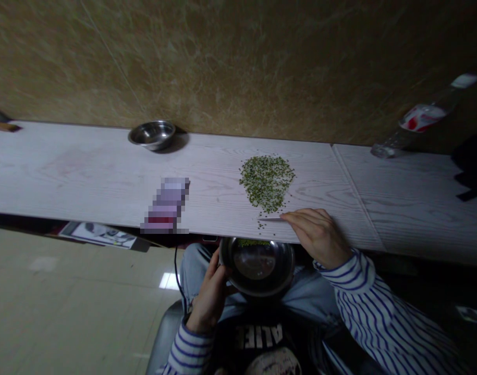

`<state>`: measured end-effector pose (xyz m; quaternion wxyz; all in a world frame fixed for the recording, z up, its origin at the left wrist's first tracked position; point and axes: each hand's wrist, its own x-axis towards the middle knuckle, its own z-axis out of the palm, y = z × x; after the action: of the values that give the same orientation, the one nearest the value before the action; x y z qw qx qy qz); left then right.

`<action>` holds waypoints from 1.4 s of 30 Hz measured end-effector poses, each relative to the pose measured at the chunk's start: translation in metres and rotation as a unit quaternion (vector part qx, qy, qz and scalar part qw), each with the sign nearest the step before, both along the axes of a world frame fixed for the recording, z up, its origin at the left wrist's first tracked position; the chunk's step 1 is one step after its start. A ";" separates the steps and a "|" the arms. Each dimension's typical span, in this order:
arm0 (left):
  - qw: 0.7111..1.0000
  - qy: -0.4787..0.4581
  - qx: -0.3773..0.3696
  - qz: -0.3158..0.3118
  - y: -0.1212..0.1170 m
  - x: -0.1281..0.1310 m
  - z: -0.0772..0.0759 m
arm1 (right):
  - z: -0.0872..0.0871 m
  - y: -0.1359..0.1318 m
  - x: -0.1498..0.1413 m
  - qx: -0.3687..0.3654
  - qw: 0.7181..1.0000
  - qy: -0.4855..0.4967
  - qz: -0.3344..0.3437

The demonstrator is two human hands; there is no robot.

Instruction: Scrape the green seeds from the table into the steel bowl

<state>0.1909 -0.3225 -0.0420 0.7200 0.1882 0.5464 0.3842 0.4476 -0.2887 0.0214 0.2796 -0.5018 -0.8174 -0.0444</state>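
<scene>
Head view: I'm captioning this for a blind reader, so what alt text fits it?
A seated person's left hand holds a metal bowl at the edge of a pale counter; the right hand pinches a thin, pale piece by a patch of small green bits. A smaller metal bowl and a clear bottle stand further back.

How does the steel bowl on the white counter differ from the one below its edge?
The counter bowl stands untouched; the lower bowl is in the left hand. The lower bowl looks larger and holds small green grains; the counter bowl shows none. Both are round, shiny metal.
</scene>
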 end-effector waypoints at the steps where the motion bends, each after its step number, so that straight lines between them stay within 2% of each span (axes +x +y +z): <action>1: 1.000 -0.002 0.000 0.001 0.000 0.000 0.000 | 0.000 0.000 0.000 -0.003 1.000 -0.001 0.001; 11: 1.000 0.009 0.002 -0.003 -0.001 0.007 0.005 | 0.007 -0.010 0.004 -0.016 1.000 -0.009 0.015; 24: 1.000 0.003 0.006 -0.014 -0.001 0.002 0.005 | 0.004 0.004 -0.003 -0.025 1.000 0.005 0.017; 30: 1.000 0.008 0.002 0.007 -0.001 0.004 0.006 | 0.004 0.008 -0.003 -0.017 1.000 0.003 0.005; 42: 1.000 0.005 0.003 0.006 -0.001 0.007 0.009 | 0.003 -0.018 0.000 -0.019 1.000 0.009 0.000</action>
<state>0.1978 -0.3234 -0.0327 0.7147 0.1890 0.5496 0.3890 0.4480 -0.3062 0.0248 0.2771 -0.5074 -0.8156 -0.0241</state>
